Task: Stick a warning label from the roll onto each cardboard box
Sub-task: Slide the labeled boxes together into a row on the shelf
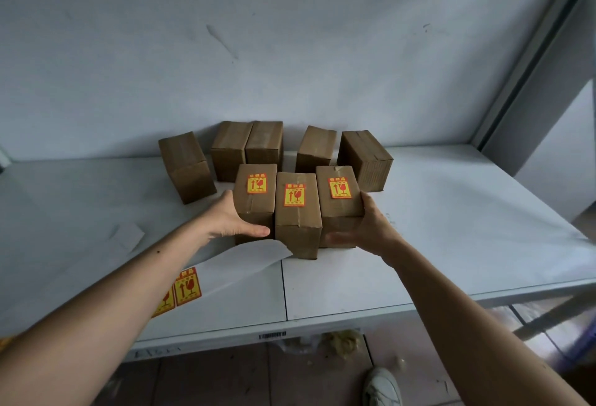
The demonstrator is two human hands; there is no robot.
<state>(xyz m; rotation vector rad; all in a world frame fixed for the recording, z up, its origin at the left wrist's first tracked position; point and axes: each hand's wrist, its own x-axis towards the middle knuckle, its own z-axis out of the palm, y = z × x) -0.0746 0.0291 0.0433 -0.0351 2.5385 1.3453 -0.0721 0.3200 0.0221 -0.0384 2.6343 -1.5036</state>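
Both hands bracket the front row of three labelled boxes: my left hand (232,217) lies flat against the outer side of the left box (254,199), fingers straight and thumb along its lower front, and my right hand (364,228) presses the outer side of the right box (338,202), fingers relaxed, thumb under its front corner. Between them stands the middle box (298,215), touching both neighbours and set a little nearer to me. Each box is plain brown cardboard, taped along the top seam, its long axis running away from me toward the wall (290,35). Each top carries a yellow label with red border, arrow and glass symbol; the one on the right box (340,187) is slightly tilted. Behind them five unlabelled boxes (261,144) stand along the wall. On the white table (451,228), a label strip (183,289) with white backing paper lies under my left forearm, reaching to the front boxes.
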